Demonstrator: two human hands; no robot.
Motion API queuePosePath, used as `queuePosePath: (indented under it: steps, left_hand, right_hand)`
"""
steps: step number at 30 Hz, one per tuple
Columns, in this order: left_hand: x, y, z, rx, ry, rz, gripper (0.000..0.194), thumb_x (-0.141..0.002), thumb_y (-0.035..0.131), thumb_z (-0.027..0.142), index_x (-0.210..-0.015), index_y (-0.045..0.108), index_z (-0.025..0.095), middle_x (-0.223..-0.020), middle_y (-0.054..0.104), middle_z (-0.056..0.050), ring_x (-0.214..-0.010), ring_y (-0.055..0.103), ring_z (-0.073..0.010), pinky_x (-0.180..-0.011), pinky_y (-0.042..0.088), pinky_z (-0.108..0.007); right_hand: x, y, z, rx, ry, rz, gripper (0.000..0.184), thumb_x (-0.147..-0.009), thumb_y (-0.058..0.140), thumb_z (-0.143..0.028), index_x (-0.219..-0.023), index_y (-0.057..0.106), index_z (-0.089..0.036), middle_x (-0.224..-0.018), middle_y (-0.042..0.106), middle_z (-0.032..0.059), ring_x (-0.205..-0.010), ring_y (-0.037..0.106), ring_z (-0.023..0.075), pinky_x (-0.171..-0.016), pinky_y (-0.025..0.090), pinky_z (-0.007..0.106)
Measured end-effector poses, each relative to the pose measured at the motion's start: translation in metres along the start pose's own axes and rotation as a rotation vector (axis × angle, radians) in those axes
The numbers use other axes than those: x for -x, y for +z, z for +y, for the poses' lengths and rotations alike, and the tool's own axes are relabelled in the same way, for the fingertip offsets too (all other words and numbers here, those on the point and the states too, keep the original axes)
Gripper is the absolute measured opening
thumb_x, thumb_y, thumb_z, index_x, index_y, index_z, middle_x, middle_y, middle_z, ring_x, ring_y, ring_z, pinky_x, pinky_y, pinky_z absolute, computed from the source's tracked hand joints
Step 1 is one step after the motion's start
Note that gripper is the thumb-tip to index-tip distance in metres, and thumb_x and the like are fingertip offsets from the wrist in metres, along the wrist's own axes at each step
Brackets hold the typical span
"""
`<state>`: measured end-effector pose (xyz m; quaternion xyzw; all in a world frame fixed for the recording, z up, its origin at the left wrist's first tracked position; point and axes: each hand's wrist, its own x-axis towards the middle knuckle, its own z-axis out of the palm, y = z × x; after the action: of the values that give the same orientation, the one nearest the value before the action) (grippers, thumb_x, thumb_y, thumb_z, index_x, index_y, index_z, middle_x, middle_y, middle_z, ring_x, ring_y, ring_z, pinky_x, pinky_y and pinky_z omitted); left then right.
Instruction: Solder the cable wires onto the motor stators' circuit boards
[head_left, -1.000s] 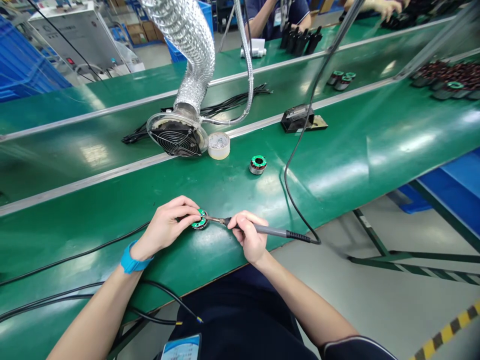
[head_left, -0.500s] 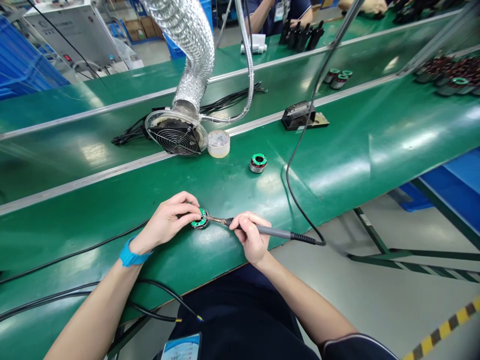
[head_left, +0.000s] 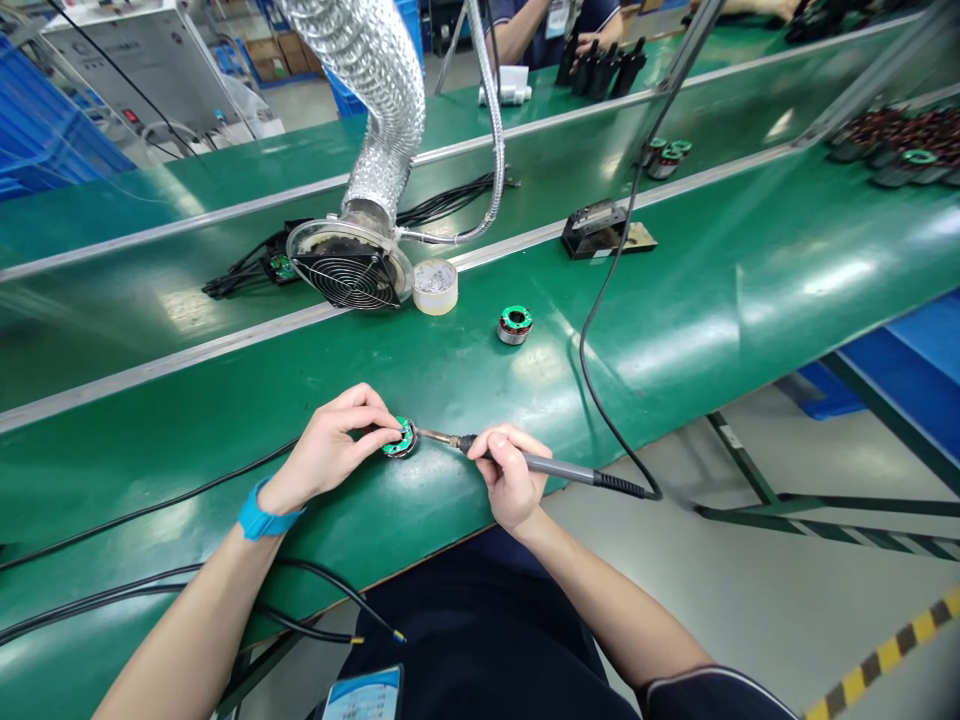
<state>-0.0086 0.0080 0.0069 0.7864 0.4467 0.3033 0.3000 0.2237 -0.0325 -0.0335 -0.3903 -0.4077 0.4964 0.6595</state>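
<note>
In the head view, the nearer wound ring (head_left: 406, 445) with a green board on top sits on the bench (head_left: 247, 405), low and left of centre. The left hand (head_left: 337, 450) comes in from nine o'clock, thumb and fingers bunched over the board; they cover whatever lies between them, so I cannot tell what they pinch. The right hand (head_left: 514, 478), toward four o'clock, is closed pen-fashion on a soldering iron (head_left: 561, 468), whose tip points at the ring's three o'clock edge, perhaps touching it. A second ring (head_left: 514, 336) stands between one and two o'clock, well apart.

The ring looks compact, stiff and fairly heavy for its size; its smooth metal side could be slippery, the board and windings fragile. Best hold it by that outer wall, and the iron by its grey handle, away from the metal shaft.
</note>
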Motion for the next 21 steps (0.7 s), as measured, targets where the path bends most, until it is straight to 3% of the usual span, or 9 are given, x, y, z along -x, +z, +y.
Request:
queuePosePath:
  steps: [10,21]
  left_hand:
    - [0.000,0.001,-0.002,-0.049,0.041,0.026,0.010,-0.094,0.073,0.027,-0.091,0.081,0.022,-0.080,0.062,-0.003,-0.073,0.059,-0.0135,-0.065,0.047,-0.026]
    - [0.002,-0.003,0.008,-0.169,0.019,-0.069,0.018,-0.101,0.062,0.033,-0.106,0.075,0.021,-0.093,0.062,-0.005,-0.085,0.061,-0.0164,-0.077,0.049,-0.028]
  right_hand:
    - [-0.001,0.003,-0.005,0.007,0.034,-0.046,0.036,-0.090,0.058,-0.038,-0.064,0.069,-0.017,-0.041,0.038,-0.0060,-0.035,0.027,0.0074,-0.041,0.022,0.025]
    - [0.001,0.000,0.003,-0.023,0.003,0.043,0.036,-0.092,0.060,-0.039,-0.065,0.070,-0.017,-0.043,0.041,-0.0051,-0.035,0.029,0.0075,-0.040,0.019,0.025]
